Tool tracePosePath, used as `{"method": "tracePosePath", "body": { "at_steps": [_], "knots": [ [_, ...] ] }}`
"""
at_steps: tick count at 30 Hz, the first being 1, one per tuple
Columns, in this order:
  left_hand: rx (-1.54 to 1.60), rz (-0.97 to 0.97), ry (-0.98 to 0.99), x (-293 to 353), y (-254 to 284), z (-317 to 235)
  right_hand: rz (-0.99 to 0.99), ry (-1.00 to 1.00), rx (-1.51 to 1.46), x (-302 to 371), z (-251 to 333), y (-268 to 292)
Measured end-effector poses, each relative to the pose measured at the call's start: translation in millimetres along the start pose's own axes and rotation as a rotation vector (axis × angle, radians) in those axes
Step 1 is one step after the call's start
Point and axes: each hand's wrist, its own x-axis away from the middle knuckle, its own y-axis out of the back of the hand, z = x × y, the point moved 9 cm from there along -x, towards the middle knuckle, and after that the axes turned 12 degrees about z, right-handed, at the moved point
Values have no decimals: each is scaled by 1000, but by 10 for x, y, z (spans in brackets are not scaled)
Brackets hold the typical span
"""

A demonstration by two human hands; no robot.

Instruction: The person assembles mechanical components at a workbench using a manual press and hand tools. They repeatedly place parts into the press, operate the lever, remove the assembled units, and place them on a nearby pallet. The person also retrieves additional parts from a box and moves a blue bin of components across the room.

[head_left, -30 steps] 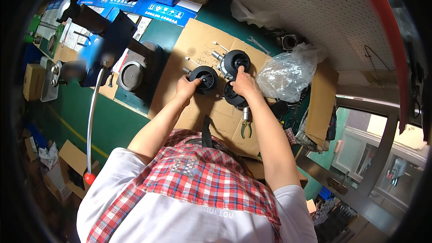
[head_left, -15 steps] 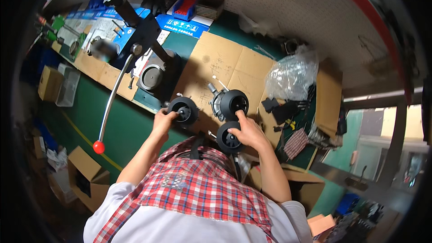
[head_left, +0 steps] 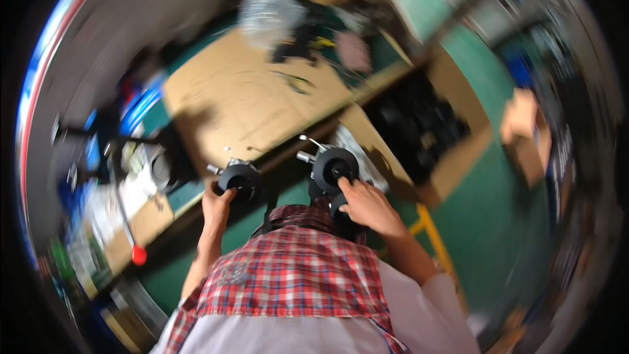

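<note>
My left hand (head_left: 215, 206) is closed on the rim of a black cup-shaped round part (head_left: 241, 180) with a silvery metal body and a short stub. It hangs just off the bench's front edge. My right hand (head_left: 372, 208) grips another black cup-shaped round part (head_left: 329, 165), thumb in its opening; a metal stub and a thin white-tipped lead stick out at its left. Under the right fingers a third black round part (head_left: 338, 207) shows partly, apparently carried in the same hand. Motion blur hides finer detail.
Cardboard sheet (head_left: 255, 101) covers the bench, with yellow-handled pliers (head_left: 293, 82) on it and a clear plastic bag (head_left: 268, 13) beyond. An open carton (head_left: 452, 174) holding black parts stands right of the bench, near a yellow frame (head_left: 436, 239). A lever's red knob (head_left: 139, 255) is at left.
My view and body have turned right, bringing the open carton in front. Both hands have lifted the black parts away from the cardboard, past the bench edge. The pliers are now uncovered.
</note>
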Motion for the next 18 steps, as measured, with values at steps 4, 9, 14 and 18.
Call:
{"method": "tracePosePath", "body": {
  "at_steps": [4,9,14,18],
  "knots": [
    [139,351,-139,331,-696,-242,-205,-203,-166,1133,-324,-913],
    [116,636,-50,840,-1444,96,-181,-664,-500,2655,-565,-2569],
    [-114,912,-18,1091,-2115,632,-302,-1099,-770,4088,-283,-4310],
    [-412,985,-70,1692,-2657,245,-460,-1375,-1102,4938,393,-5627]
  ]
}}
